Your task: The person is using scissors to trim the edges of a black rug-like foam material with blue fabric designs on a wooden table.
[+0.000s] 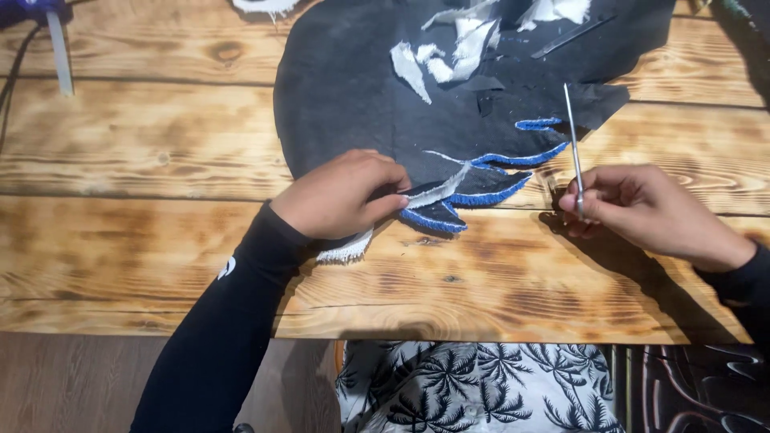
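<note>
**A:** Why is the left hand [341, 196] bunched up like that on the cloth?

**B:** It looks to be pinning things down. The fingers are curled closed, pinching a pale fabric strip [437, 192] where it lies over the black fabric piece [361, 88], likely so nothing slides. A frayed whitish end [346, 250] pokes out below the palm, toward the table's near edge.

**A:** And the right hand [634, 204]?

**B:** Closed around a thin metal tool [574, 144], gripped low so the slim shaft stands up and away from the body. It sits apart from the cloth, just off its right side, over bare wood.

**A:** Where does the black piece lie?

**B:** Spread flat from the table's far edge to about its middle. Rounded on the left; on the right, cut into pointed, leaf-like lobes, some trimmed with bright blue edging [489, 195] that looks nubbly, like stitching or cord.

**A:** What about the scraps?

**B:** White fabric offcuts [457, 48], ragged and curling, sit on the black cloth near the far edge, probably just out of the way. A dark flat strip [573, 34] lies beside them.

**A:** The surface?

**B:** A wooden table [144, 160] of planks, scorched-looking grain, knots showing. I judge its roughness helps hold the matte, felt-like cloth.
</note>
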